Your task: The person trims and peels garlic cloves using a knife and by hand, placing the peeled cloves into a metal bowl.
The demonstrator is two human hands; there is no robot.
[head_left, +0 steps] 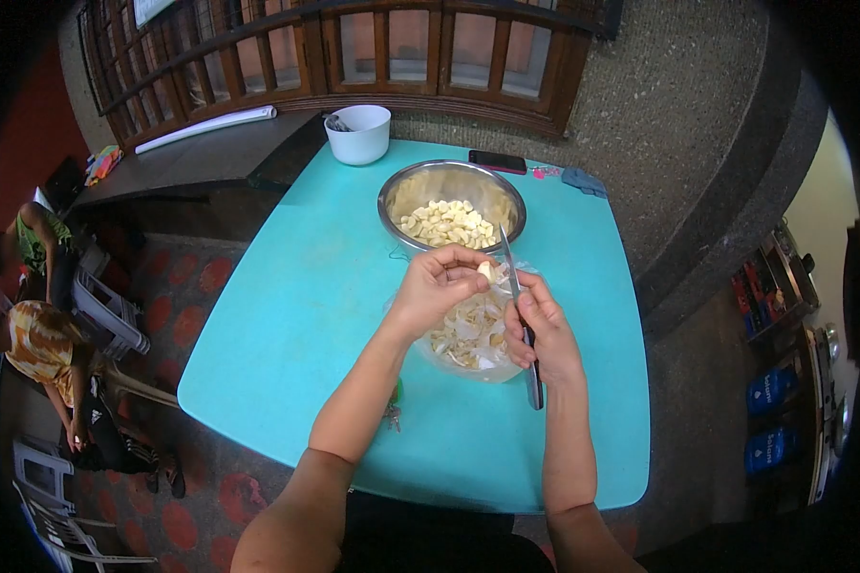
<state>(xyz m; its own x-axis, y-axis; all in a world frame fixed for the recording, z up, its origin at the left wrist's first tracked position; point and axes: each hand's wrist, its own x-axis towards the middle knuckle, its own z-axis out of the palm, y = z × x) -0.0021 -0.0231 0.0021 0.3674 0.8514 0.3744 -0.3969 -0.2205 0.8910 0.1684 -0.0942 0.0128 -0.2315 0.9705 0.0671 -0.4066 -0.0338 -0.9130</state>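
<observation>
Between the thumb and fingers of my left hand (437, 286) is a pale garlic clove (488, 271). My right hand (548, 334) grips a knife (533, 377) by its dark handle, the blade pointing up and away, close beside the clove. Below both hands sits a clear plastic bag (483, 368) with papery garlic skins (465, 334) in it; my hands hide part of it. Just beyond, a steel bowl (392, 205) holds many peeled garlic cloves (446, 223).
On the turquoise table (287, 315) are a white tub (360, 143), a dark phone (497, 161), a blue-grey cloth (583, 181) and a small green item (395, 401) near my left forearm. Two people (43, 344) sit at left near plastic chairs (105, 310). A wall stands behind.
</observation>
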